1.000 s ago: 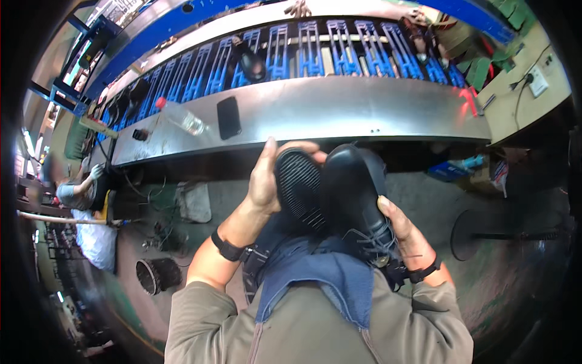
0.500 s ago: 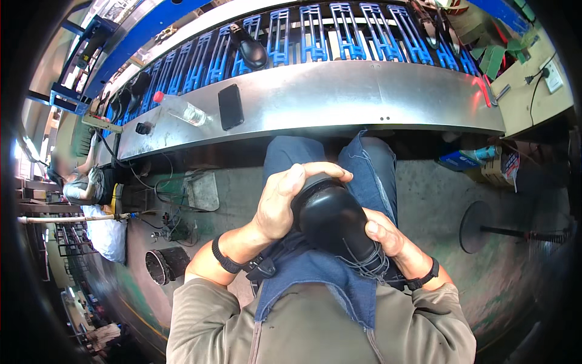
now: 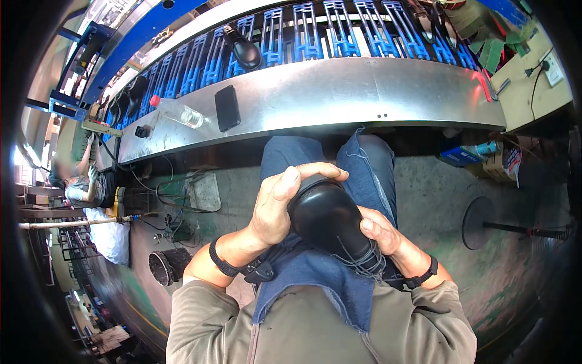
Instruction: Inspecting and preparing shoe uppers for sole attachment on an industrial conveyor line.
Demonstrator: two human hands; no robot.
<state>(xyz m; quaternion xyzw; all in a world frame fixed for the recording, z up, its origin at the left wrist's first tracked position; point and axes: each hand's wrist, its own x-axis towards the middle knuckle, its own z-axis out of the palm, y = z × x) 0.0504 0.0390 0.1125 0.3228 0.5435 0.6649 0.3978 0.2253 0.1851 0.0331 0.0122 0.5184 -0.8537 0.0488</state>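
Between left hand point(image 3: 274, 206) and right hand point(image 3: 383, 233): glossy black leather-like shoe point(image 3: 330, 218).
Toe point(image 3: 312, 197): left grips firmly.
Laced side point(image 3: 362, 241): right grips; best keep thin grey laces point(image 3: 365, 262) clear.

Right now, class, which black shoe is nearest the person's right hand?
The held lace-up shoe, laces beside the right hand; the black shoe past the phone lies farther off on the conveyor.

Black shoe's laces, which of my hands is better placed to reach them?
Probably your right hand: it holds the black shoe close beside the laces, while your left hand cups the opposite end.
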